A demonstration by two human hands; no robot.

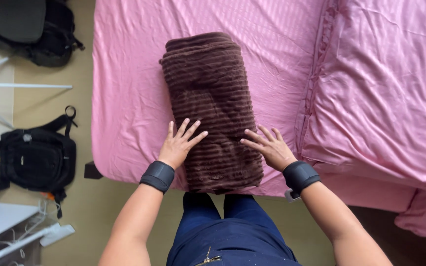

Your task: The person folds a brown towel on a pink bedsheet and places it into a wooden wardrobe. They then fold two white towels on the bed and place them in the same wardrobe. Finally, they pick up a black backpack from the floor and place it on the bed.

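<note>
Looking down: I see dark blue trousers [232, 231] with a small metal zip pull, standing at the bed's near edge.
Wrists: I read a black padded fabric band [158, 176] on the left wrist and a matching band [300, 176] on the right.
Left hand: my left hand [177, 145] lies flat, palm down, fingers spread apart, fingertips on the blanket's left edge, heel on the sheet.
Right hand: my right hand [270, 148] lies flat too, fingers fanned apart, tips touching the blanket's right edge; nothing is clamped.
Blanket: a brown plush blanket [210, 108], ribbed in soft horizontal ridges, folded into a thick oblong bundle, lies lengthwise on the bed between both hands, its near end at the mattress edge.
Sheet: a pink bed sheet [129, 88], smooth and faintly striped, lightly creased.
Duvet: a pink duvet [385, 93], puffy and wrinkled with a frilled seam, lies to the right, near the blanket.
Floor: two black backpacks, one near [38, 157] and one far [30, 29], sit on the tan floor to the left.
</note>
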